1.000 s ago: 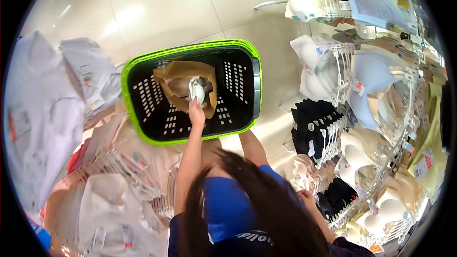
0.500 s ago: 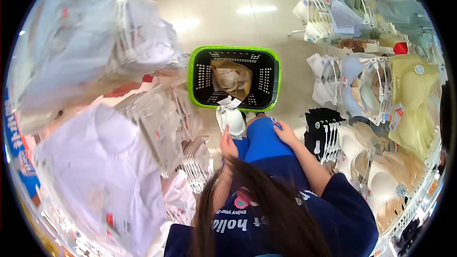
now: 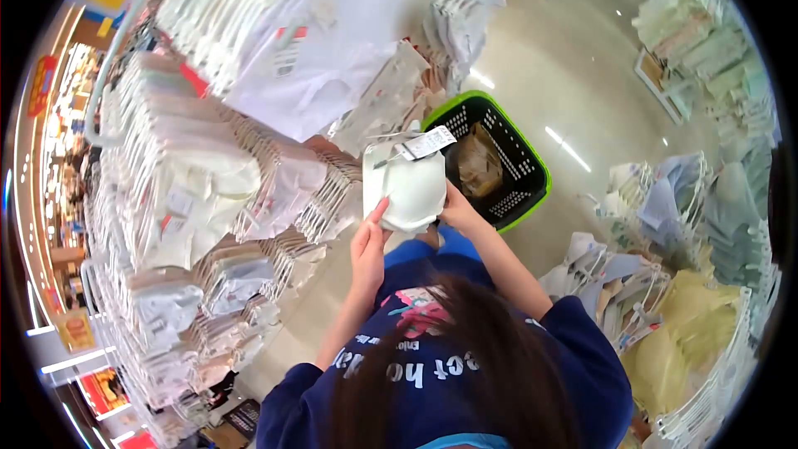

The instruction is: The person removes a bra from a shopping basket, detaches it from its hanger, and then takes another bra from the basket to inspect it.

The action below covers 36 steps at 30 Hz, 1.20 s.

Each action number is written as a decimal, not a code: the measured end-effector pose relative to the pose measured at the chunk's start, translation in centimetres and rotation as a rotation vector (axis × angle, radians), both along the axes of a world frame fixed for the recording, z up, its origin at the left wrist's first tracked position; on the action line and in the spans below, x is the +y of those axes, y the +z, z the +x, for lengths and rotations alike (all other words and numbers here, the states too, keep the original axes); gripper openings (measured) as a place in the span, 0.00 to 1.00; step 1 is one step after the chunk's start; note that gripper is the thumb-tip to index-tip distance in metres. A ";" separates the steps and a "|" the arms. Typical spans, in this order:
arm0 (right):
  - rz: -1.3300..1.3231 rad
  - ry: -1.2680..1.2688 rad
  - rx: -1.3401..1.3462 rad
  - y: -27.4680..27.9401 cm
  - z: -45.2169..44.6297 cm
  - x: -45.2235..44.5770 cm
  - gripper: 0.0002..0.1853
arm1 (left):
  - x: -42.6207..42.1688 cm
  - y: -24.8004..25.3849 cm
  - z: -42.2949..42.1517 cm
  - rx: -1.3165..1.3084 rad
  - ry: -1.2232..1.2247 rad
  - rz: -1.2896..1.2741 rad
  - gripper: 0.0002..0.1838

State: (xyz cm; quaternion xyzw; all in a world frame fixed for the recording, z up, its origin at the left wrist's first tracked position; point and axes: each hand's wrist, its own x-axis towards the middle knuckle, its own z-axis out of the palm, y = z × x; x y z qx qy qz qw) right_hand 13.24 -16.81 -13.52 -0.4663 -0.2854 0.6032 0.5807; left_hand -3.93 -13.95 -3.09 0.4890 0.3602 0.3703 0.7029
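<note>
A white bra (image 3: 411, 191) with a white paper tag (image 3: 428, 142) is held up in front of the body, between both hands. My left hand (image 3: 368, 241) grips its lower left side, with one finger laid along the cup. On the bra's right side, my right hand (image 3: 452, 203) is closed on the edge, its fingertips partly hidden behind the fabric. Just beyond the right hand, a black basket with a green rim (image 3: 542, 168) stands on the floor. A brown bag (image 3: 480, 161) lies inside it.
Racks of pale garments on hangers (image 3: 199, 175) fill the left side. A large lilac garment (image 3: 332, 50) hangs above the basket's left. More racks, with a yellow garment (image 3: 677, 341), stand on the right. Pale tiled floor (image 3: 557, 75) runs beyond the basket.
The white bra has come out of the basket area and up towards the body. My right hand has moved from the lap onto it. The view has turned towards the left racks.
</note>
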 end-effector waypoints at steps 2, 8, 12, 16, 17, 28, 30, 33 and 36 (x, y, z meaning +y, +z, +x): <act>0.049 -0.025 0.049 2.5 -0.8 -0.9 0.38 | -1.6 0.7 -1.4 -0.138 0.091 -0.003 0.23; 0.169 0.043 0.052 8.1 -2.6 -4.3 0.43 | -3.9 1.8 -5.4 -0.191 0.132 0.049 0.23; 0.245 0.093 0.106 10.4 -3.9 -6.9 0.45 | -4.6 1.6 -6.6 -0.271 0.106 0.036 0.25; 0.324 0.165 0.108 12.3 -5.3 -7.9 0.47 | -3.8 2.6 -7.7 -0.383 0.045 0.004 0.24; 0.322 0.169 0.118 12.0 -6.1 -8.0 0.48 | -3.5 3.1 -8.2 -0.376 0.025 0.021 0.24; 0.306 -0.125 0.408 13.5 -20.2 -7.7 0.43 | 0.5 2.4 -19.6 -0.177 -0.126 0.262 0.28; 0.332 -0.172 0.381 13.3 -23.1 -7.9 0.42 | 0.8 2.2 -21.2 -0.225 -0.168 0.214 0.33; 0.436 -0.286 0.266 12.2 -26.7 -9.1 0.44 | 0.3 3.6 -22.6 -0.145 -0.482 0.343 0.46; 0.445 -0.414 0.314 11.4 -30.2 -12.2 0.44 | -0.7 3.3 -23.7 -0.135 -0.735 0.361 0.53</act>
